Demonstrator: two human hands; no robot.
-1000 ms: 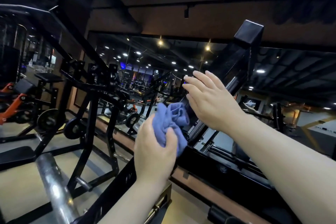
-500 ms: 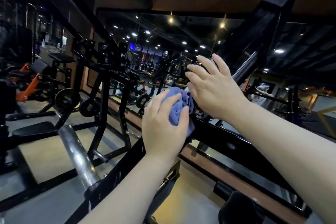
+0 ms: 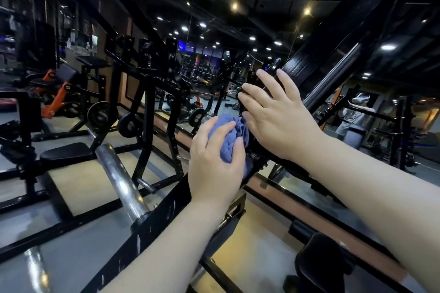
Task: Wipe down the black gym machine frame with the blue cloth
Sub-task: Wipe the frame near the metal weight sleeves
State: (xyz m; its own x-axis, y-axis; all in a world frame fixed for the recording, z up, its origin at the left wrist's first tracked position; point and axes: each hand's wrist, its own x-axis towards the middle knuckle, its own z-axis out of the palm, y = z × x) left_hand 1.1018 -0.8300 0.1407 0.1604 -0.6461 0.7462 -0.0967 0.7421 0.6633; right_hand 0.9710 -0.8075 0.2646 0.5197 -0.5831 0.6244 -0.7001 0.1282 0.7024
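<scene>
Across view, lower left to upper right: frame (image 3: 333, 38). Right hand (image 3: 278, 123) flat on its upper beam, fingers straight, spread. Left hand (image 3: 214, 171) just below, fingers curled round cloth (image 3: 229, 137), bunched and pressed to the frame, touching the right hand.

The grey gym floor (image 3: 71, 259), inset with tan panels, carries the black gym machine frame (image 3: 152, 231), a neighbouring machine's base rails (image 3: 71, 228) and an orange machine (image 3: 57, 100).
</scene>
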